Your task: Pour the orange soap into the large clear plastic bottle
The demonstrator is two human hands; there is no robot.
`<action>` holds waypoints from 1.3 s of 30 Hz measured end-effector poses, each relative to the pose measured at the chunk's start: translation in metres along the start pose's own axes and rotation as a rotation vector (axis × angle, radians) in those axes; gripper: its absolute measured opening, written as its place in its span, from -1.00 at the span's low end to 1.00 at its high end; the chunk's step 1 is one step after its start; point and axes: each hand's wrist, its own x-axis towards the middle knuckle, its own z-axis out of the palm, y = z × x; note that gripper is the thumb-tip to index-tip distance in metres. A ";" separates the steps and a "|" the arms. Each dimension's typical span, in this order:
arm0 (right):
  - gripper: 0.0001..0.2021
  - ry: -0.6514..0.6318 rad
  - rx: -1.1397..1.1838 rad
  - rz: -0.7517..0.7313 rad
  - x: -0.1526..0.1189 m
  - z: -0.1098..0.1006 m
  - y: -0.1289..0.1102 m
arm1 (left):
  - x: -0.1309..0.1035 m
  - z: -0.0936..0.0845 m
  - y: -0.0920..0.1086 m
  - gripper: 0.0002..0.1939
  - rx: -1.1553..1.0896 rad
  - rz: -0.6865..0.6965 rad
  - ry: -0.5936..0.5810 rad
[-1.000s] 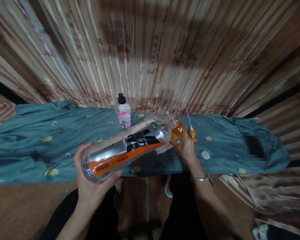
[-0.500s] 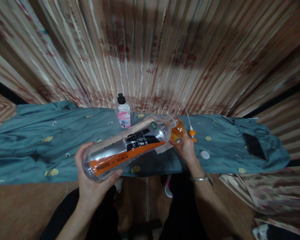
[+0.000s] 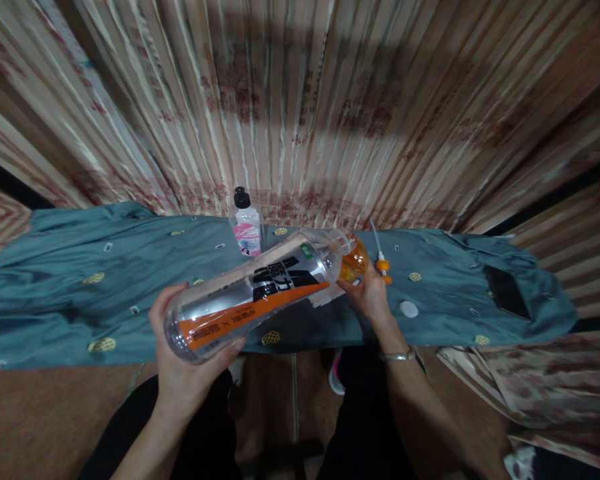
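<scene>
My left hand (image 3: 190, 360) is wrapped round the base of a large clear plastic bottle (image 3: 260, 293) with a silver, black and orange label. It lies tilted, its neck toward the right and up. At that neck is a small bottle of orange liquid (image 3: 354, 260), which my right hand (image 3: 373, 293) grips. The mouth of the large bottle meets the small one; the exact contact is hard to see. Just right of my right hand lies an orange-and-white pump head (image 3: 383, 270) with a long thin tube. A white round cap (image 3: 409, 309) rests near my right wrist.
A clear bottle with a black cap and pink label (image 3: 247, 230) stands at the back. A dark phone (image 3: 507, 292) lies at the right on the teal cloth (image 3: 145, 267) covering the narrow table. Pleated curtains (image 3: 300, 100) hang right behind it.
Both hands and the two bottles hold almost the same position. Only a very slight shift of the view shows.
</scene>
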 end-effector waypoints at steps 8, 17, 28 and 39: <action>-0.27 -0.019 0.005 0.029 0.001 -0.001 -0.002 | -0.002 0.001 0.006 -0.02 -0.018 -0.011 -0.009; -0.26 -0.010 0.005 0.018 0.000 -0.001 0.000 | -0.002 0.004 0.006 -0.04 -0.040 -0.018 0.014; -0.25 -0.016 0.001 0.011 0.001 -0.001 0.001 | -0.001 0.000 0.001 -0.02 0.002 0.022 -0.017; -0.25 0.016 -0.031 -0.013 0.000 0.001 0.004 | 0.002 -0.008 -0.006 0.02 0.011 0.013 -0.053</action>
